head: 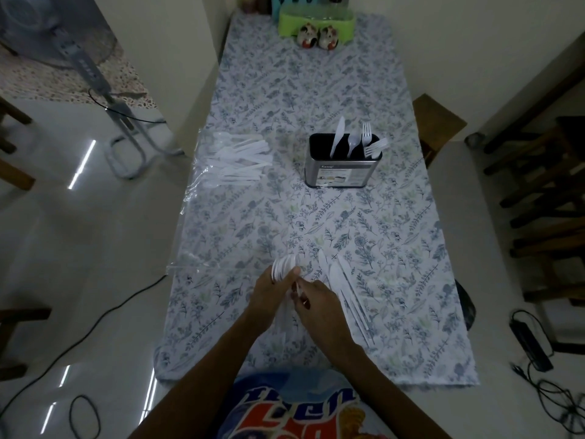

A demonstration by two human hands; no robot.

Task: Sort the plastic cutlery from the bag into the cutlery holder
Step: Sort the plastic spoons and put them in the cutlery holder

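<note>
The worktop [364, 217] is carrying a floral-patterned cloth and is running away from the person toward the far wall.

Left hand [270, 294]: it is sitting near the front edge of the worktop, its fingers [292, 274] curling around a stack of white plastic spoons [283, 267]. The spoon bowls are fanning out above the thumb.

Right hand [319, 307]: it is lying just beside the left hand and touching it. Its fingertips are pinching what appears to be a white handle at the stack; motion blur is hiding exactly which piece it is holding.

Plastic knives [343, 289]: several are lying loose on the cloth just to the right of the right hand, blades pointing away from the person and handles trailing toward the front edge.

Cutlery holder [340, 167]: a metal box with a dark divided interior is standing upright at mid-worktop, well apart from both hands. One knife [338, 136] is standing in its left section, spoons in the middle section and forks [368, 139] in the right section.

Bag [221, 160]: the clear plastic bag is lying flat at the left edge of the worktop, beside the holder, with more white cutlery resting on or in it.

A green container [316, 22] and two small ceramic figures [318, 38] are standing at the far end. A pedestal fan [79, 58] is standing on the floor at left.
</note>
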